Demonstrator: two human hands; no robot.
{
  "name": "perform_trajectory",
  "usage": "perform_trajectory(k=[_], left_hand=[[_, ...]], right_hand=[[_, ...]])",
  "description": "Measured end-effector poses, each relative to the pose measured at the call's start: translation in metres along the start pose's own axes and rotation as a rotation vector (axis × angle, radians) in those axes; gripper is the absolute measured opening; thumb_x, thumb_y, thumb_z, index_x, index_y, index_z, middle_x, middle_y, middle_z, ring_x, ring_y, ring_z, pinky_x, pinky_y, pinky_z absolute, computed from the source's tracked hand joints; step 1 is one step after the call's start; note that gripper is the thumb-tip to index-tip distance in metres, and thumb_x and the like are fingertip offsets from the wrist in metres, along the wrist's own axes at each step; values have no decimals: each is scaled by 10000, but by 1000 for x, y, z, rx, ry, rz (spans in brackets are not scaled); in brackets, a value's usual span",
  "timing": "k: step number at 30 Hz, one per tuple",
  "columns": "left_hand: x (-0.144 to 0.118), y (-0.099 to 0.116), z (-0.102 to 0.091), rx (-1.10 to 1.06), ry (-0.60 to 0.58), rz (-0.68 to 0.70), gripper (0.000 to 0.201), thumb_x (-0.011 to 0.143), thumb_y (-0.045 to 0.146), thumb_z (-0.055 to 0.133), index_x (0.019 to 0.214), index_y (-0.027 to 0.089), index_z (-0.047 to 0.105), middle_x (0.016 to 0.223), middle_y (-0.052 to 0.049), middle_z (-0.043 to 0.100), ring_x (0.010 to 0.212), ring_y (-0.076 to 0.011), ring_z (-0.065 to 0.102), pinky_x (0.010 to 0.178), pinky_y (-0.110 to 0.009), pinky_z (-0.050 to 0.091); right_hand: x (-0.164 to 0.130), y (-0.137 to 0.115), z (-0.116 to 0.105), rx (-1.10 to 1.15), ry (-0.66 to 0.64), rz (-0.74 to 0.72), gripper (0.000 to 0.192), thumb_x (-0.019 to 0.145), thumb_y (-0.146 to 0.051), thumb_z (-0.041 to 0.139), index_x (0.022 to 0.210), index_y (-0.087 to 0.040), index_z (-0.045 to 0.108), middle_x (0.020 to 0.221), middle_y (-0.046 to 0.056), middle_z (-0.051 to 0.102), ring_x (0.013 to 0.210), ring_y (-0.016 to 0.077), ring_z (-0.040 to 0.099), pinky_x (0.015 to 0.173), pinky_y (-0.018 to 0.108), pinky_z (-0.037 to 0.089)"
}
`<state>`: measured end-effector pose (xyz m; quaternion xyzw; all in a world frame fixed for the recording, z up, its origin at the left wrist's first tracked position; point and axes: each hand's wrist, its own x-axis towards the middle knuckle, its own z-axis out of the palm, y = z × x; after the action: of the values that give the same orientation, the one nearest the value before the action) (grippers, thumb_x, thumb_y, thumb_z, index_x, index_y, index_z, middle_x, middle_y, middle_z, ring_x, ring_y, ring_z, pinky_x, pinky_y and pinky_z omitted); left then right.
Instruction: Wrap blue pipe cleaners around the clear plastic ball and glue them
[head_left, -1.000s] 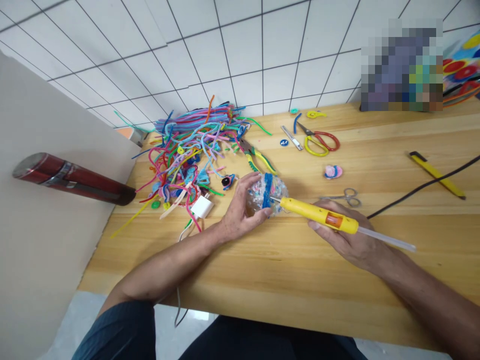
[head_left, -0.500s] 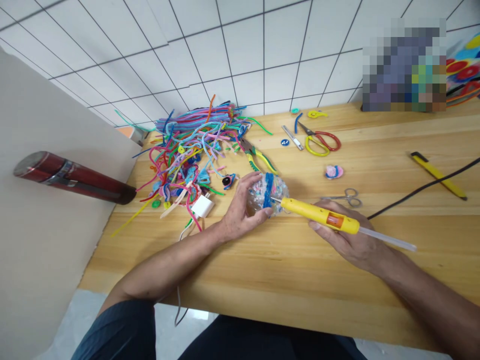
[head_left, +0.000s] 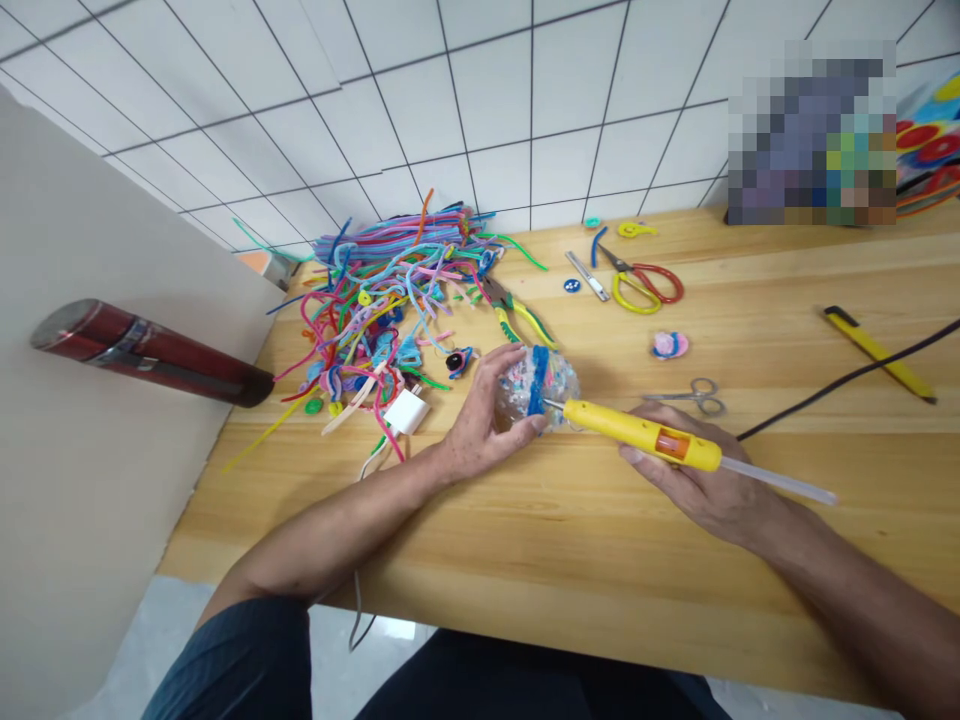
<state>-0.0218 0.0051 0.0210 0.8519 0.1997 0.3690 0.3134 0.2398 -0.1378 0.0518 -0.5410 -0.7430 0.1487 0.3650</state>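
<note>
One yellow glue gun in your right grip points left at the clear, blue-banded round piece your left grip cups.

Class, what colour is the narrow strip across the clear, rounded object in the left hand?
The narrow strip is blue, seen best in the head view.

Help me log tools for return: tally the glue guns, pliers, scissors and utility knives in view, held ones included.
Glue gun: 1
Pliers: 1
Scissors: 2 (red-and-yellow pair, metal pair)
Utility knives: 2 (yellow one, silver one)
Total: 6
</note>
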Motion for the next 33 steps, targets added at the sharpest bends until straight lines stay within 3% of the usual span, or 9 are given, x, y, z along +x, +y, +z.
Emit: perform_trajectory(k=[17, 23, 29, 33], left_hand=[[-1, 2, -2, -3, -32, -57, 745, 1004, 577, 662, 1603, 271, 342, 1617, -179, 457, 1538, -370, 454, 1275, -613, 407], [-2, 2, -2, -14, -21, -38, 734, 1008, 555, 673, 1603, 284, 340, 1612, -174, 456, 1546, -368, 449, 1274, -612, 409], [-3, 0, -2, -10, -29, -36, 742, 998, 540, 692, 1603, 300, 339, 1613, -171, 454, 1549, -368, 442, 1274, -629, 402], [-4, -2, 0, -26, -8, -34, 740, 990, 504, 710, 1604, 300, 351, 1610, -169, 462, 1545, -372, 445, 1270, -634, 403]], right_hand=[[0, -2, -2, 32, -8, 12, 56, 1016, -250, 621, 1069, -261, 606, 851, -1, 708, 658, 163, 677, 589, 284, 536], [0, 2, 3, 63, 26, 24, 68, 1032, -281, 620, 1096, -263, 633, 919, 33, 739, 786, 204, 729, 676, 326, 590], [2, 2, 5, 118, 124, 149, 131, 1036, -356, 619, 987, -260, 694, 906, 53, 753, 800, 236, 733, 676, 368, 605], [12, 12, -14, 203, 301, 350, 207, 1026, -435, 610, 1013, -261, 721, 927, 55, 767, 762, 227, 716, 683, 379, 616]])
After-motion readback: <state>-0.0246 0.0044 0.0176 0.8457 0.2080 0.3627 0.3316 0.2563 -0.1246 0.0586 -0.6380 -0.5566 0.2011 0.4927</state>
